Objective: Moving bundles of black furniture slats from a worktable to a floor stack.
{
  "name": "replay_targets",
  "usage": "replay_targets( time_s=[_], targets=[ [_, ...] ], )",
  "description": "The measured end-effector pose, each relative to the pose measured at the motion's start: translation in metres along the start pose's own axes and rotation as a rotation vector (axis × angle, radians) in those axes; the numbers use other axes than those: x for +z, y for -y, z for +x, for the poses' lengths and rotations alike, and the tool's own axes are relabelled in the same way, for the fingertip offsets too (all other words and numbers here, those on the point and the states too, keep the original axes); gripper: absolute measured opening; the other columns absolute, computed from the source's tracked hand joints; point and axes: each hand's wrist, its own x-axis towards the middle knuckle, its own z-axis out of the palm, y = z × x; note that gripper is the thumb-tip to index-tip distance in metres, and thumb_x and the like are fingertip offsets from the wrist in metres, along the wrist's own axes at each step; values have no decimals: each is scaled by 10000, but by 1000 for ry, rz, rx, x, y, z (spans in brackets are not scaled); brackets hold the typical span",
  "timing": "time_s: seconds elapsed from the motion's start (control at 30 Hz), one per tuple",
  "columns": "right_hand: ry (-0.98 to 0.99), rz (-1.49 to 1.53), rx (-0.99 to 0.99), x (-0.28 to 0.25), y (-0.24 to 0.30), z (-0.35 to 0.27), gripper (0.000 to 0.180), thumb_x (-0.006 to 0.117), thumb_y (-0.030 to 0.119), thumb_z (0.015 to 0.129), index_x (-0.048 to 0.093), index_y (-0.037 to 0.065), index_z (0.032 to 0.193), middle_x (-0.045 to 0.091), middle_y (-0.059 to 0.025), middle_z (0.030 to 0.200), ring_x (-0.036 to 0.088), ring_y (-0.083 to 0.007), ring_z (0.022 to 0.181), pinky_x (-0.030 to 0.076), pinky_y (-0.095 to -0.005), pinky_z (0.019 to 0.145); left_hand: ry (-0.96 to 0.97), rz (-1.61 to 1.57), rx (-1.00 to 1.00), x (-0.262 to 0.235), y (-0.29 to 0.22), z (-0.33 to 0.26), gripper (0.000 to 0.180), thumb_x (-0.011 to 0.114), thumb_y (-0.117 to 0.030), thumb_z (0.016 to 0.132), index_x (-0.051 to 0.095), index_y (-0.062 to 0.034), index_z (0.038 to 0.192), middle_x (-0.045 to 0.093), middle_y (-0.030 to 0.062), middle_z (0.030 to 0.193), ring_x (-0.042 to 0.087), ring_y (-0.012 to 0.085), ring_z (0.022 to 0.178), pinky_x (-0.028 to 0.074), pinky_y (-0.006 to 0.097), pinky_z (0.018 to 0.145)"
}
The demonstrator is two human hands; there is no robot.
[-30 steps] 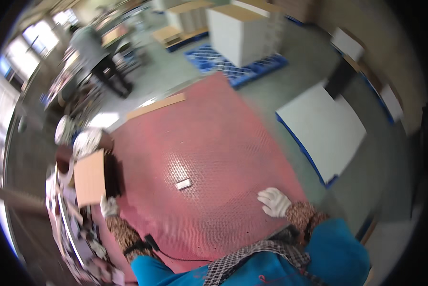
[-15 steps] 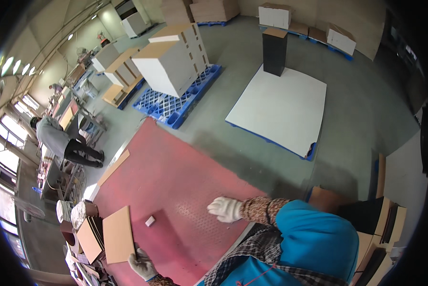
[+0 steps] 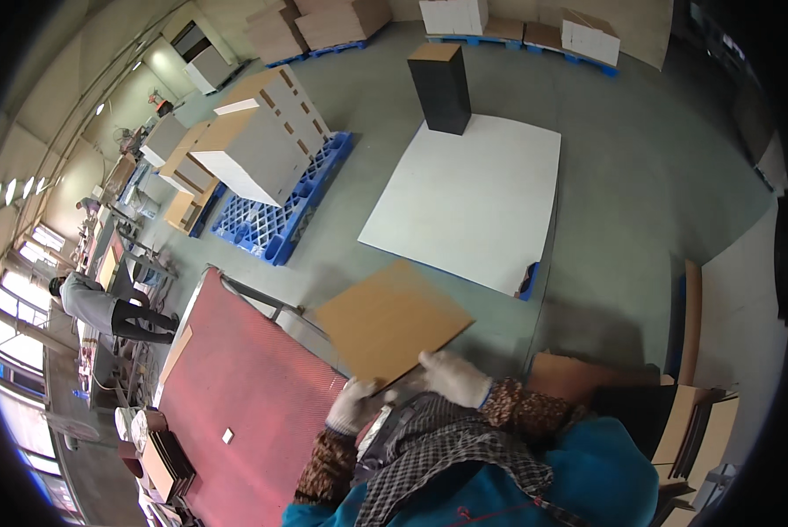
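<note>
A flat square brown board [image 3: 394, 316] is held out in front of my body, just right of the red table. My left hand [image 3: 355, 407], in a white work glove, is closed on its near left edge. On the near right edge is my right hand [image 3: 457, 378], also gloved; the thumb shows at the board and the other fingers are hidden or blurred. The board's far edge is smeared by motion. On the red-topped table [image 3: 244, 369] lies a small white block [image 3: 228, 436]. A stack of similar boards [image 3: 167, 465] stands at the table's near left corner.
A white sheet on a blue pallet [image 3: 473, 202] carries a tall black box [image 3: 440, 92]. White cartons [image 3: 244, 158] sit on another blue pallet [image 3: 293, 215]. Board pieces [image 3: 692, 430] are piled by my right side. A person [image 3: 104, 307] bends over a bench at the left.
The brown board has moved right, from beside the stack to in front of me. My right hand has come from above the table to its edge. My view has shifted right.
</note>
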Motion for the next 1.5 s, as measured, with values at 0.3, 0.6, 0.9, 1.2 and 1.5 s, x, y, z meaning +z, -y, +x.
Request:
replay_targets(
  time_s=[0.3,0.6,0.9,1.2,1.5],
  targets=[
    [-446,-24,-351,-66,149,-52,248,557,173,1035,588,86,1265,621,-42,1253,611,-178,1140,515,-410,960,308,374,-229,86,-7,198,312,684,-130,942,651,7,1221,694,111,1146,659,227,1063,551,358,897],
    [-595,-602,-493,-127,254,-83,308,613,153,991,586,39,1277,630,-43,1213,593,-168,1149,479,-363,990,244,401,-4,180,-52,367,385,720,-239,931,616,-68,1260,699,33,1159,649,173,1095,516,374,957],
    [-678,-411,-324,-224,382,-116,370,626,144,953,562,7,1291,630,-76,1193,584,-208,1153,474,-362,975,135,324,108,259,-18,482,348,697,-253,944,619,-54,1219,691,49,1119,666,163,1022,549,346,891],
    [-720,-161,-266,-346,550,-227,482,587,253,989,490,-57,1346,625,-140,1236,633,-257,1100,532,-389,914,139,546,-253,380,87,577,586,622,-315,991,459,2,1456,656,84,1213,660,142,1004,561,302,867],
    [-781,-186,-219,-443,693,-226,477,539,283,1016,481,-40,1363,585,-130,1290,585,-243,1190,476,-394,999,181,624,-300,465,110,691,636,581,-232,1009,321,52,1515,628,105,1196,633,133,976,543,283,854]
  ],
)
